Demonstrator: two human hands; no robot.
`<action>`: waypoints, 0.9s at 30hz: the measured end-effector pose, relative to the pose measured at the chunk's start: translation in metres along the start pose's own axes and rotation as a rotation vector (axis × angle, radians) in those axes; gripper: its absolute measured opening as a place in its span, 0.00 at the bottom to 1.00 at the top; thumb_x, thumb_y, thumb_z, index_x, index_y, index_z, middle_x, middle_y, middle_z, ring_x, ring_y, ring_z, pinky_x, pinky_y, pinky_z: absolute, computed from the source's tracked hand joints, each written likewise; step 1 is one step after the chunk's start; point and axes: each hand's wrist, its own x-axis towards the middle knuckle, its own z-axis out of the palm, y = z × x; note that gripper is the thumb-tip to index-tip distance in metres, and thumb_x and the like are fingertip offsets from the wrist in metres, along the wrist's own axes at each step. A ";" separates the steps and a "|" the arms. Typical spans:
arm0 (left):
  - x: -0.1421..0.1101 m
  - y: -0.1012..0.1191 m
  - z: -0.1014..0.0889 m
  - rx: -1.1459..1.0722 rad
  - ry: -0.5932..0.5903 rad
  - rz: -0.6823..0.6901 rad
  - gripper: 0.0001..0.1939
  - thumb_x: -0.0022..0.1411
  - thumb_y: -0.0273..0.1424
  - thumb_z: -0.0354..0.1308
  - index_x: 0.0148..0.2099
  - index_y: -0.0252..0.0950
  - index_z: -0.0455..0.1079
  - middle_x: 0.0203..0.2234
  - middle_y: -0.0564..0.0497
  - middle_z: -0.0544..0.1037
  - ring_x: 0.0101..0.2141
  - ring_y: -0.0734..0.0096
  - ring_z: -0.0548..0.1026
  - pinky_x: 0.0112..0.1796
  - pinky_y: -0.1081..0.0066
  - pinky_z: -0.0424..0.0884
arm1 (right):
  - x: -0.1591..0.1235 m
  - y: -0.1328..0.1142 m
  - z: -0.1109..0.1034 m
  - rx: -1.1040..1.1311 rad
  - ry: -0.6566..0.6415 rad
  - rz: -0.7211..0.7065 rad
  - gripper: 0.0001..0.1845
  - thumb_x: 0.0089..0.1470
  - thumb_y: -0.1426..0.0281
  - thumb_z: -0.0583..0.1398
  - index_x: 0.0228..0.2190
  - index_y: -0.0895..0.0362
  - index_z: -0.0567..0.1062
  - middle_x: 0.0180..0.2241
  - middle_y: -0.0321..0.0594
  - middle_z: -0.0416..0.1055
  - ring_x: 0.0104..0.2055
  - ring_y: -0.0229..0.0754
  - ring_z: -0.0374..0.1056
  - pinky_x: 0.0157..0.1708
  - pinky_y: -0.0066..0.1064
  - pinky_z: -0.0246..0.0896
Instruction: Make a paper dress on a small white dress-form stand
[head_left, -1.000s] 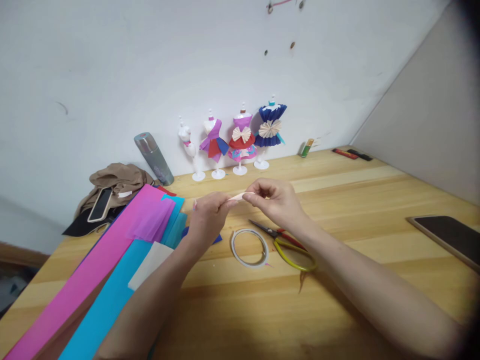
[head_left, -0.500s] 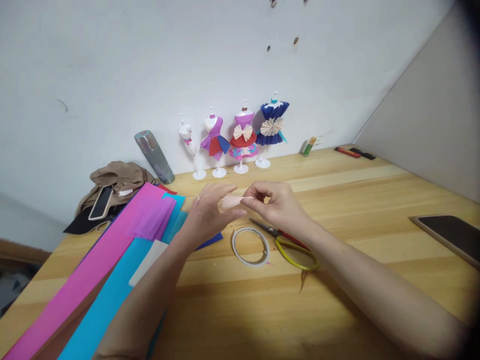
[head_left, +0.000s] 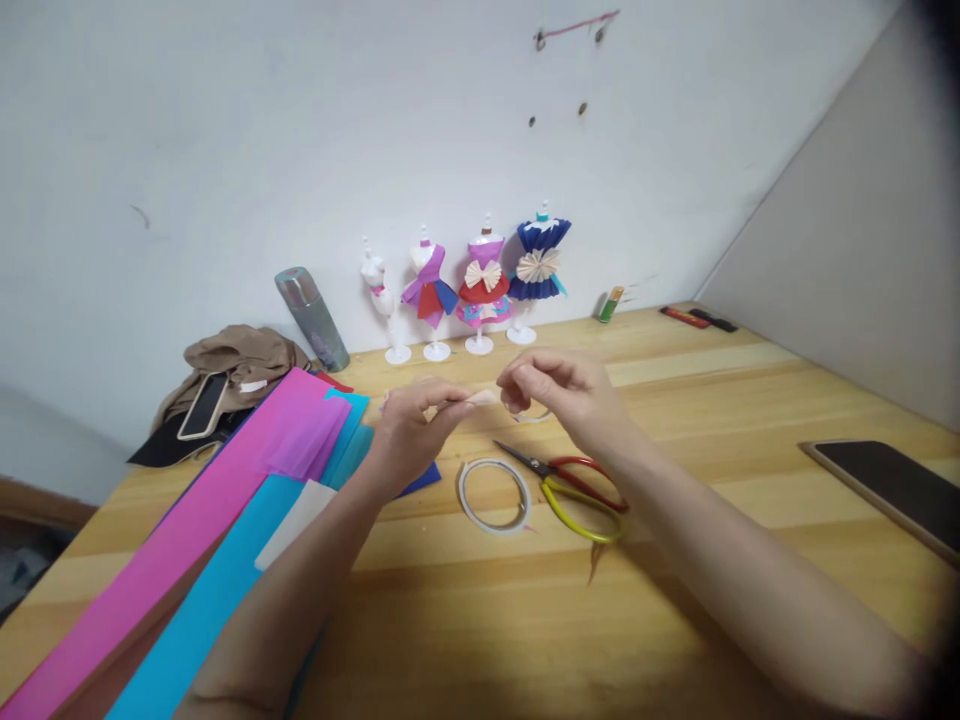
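Over the middle of the table, my left hand (head_left: 420, 430) pinches a small cream paper piece (head_left: 484, 397) between thumb and fingers. Its narrow end points right, and my fingers cover the rest. Just right of it hovers my right hand (head_left: 566, 395), fingers loosely bent, apart from the paper, with nothing visible in them. Below the hands lie a roll of double-sided tape (head_left: 463, 490) and scissors (head_left: 577, 495) with one red and one yellow handle. Part of another ring (head_left: 534, 418) shows beneath my right fingers.
Long pink (head_left: 187, 530) and blue paper strips (head_left: 195, 600) lie under and beside my left forearm. Behind stand several small dress forms, one in blue pleats (head_left: 541, 265). A flask (head_left: 313, 320), a cap with a phone (head_left: 202, 405), and a dark tablet-like slab (head_left: 892, 490) lie around.
My right fingers have let go of the cream paper and moved slightly right. My left hand has closed from spread fingers to a pinch on it. The view has tilted up slightly.
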 end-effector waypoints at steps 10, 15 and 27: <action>0.001 0.005 -0.008 0.164 0.107 0.378 0.11 0.73 0.35 0.58 0.39 0.41 0.80 0.30 0.50 0.85 0.39 0.66 0.82 0.47 0.63 0.76 | -0.006 -0.014 -0.015 -0.455 -0.230 0.016 0.12 0.57 0.63 0.60 0.25 0.55 0.75 0.22 0.34 0.71 0.25 0.38 0.64 0.28 0.31 0.56; -0.005 0.015 -0.014 0.258 0.032 0.258 0.15 0.72 0.39 0.57 0.36 0.42 0.81 0.31 0.48 0.85 0.42 0.61 0.81 0.51 0.59 0.75 | -0.022 0.005 -0.025 -0.776 -0.348 0.127 0.11 0.57 0.67 0.61 0.24 0.54 0.75 0.22 0.35 0.73 0.25 0.39 0.65 0.27 0.32 0.54; -0.097 0.007 0.017 -0.633 0.004 -0.987 0.24 0.45 0.50 0.75 0.28 0.33 0.79 0.24 0.47 0.81 0.26 0.74 0.73 0.32 0.70 0.72 | -0.096 0.071 -0.025 -0.875 -0.199 0.284 0.14 0.55 0.73 0.62 0.44 0.58 0.81 0.35 0.50 0.77 0.34 0.48 0.73 0.39 0.37 0.65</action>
